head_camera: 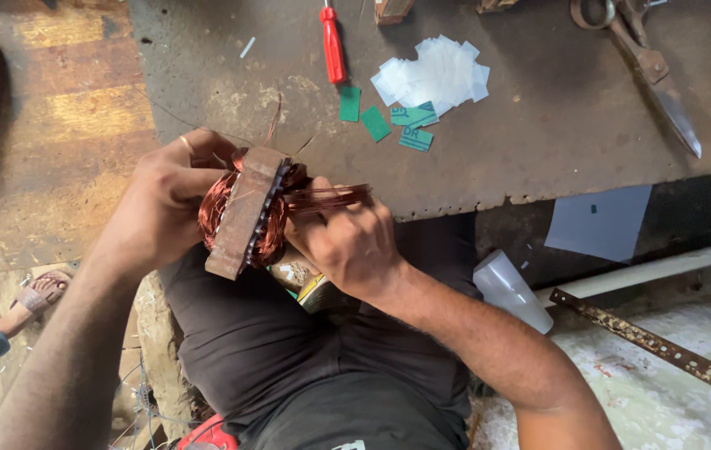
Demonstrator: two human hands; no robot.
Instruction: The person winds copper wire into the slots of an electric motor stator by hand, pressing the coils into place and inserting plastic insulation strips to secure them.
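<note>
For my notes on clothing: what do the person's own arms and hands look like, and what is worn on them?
Both forearms are bare, no sleeves in view. The left hand wears a thin ring on one finger; the right hand shows no ring, glove or watch. No markings or bands appear on either arm.

We see our two hands close together above our lap. Our left hand [174,193] is curled, fingers bent over the top, with a ring on one finger. Our right hand [347,242] is closed, knuckles up. Both forearms are bare and come up from the lower corners.
</note>
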